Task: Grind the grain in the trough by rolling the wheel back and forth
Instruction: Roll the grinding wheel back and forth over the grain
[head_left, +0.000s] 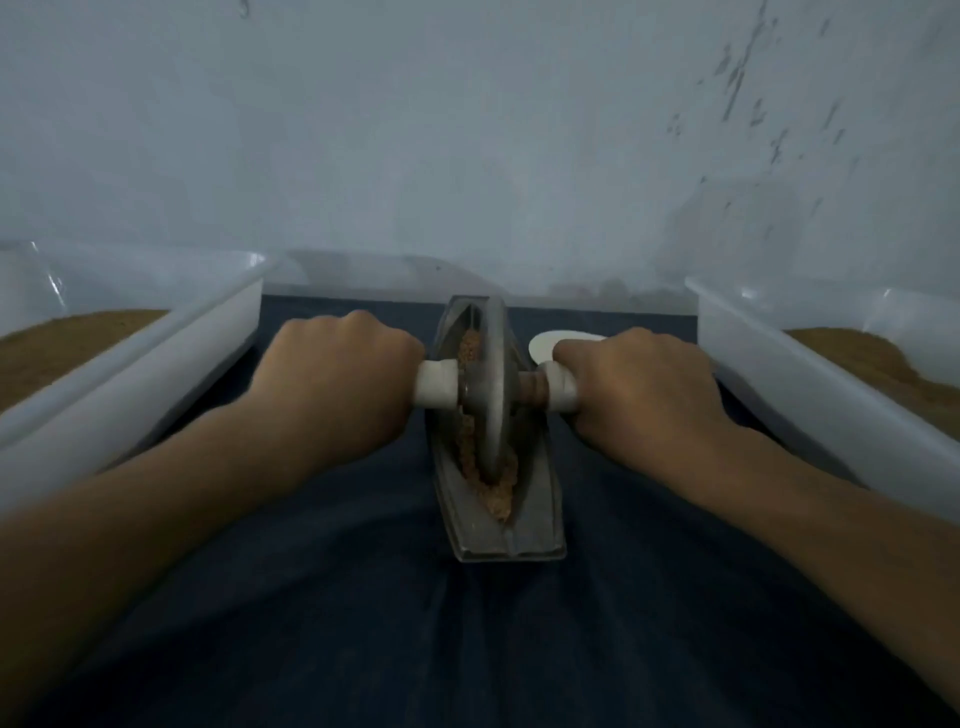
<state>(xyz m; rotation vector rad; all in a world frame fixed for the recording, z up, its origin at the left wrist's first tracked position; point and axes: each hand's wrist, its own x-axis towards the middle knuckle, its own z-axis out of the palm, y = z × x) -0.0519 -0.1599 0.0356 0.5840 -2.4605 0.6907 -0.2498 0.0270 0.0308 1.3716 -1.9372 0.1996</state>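
The left bin (130, 374) sits just beside the work with brown powder in it, likely so stuff can be tipped across without reaching. The left hand (337, 374) curls round one white handle (439, 384). The wheel (485, 395) stands upright in the trough (483, 540) on the dark cloth (467, 634), with grain (493, 493) heaped at its near edge. The right hand (634, 384) curls round the other handle, so the push lands even. Count: two bins (the right bin (805, 405) mirrors the left), two hands, one wheel, one trough.

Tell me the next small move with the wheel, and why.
Probably roll the wheel toward the body: the left hand and right hand grip its handles, and much grain lies heaped at the trough's near end.
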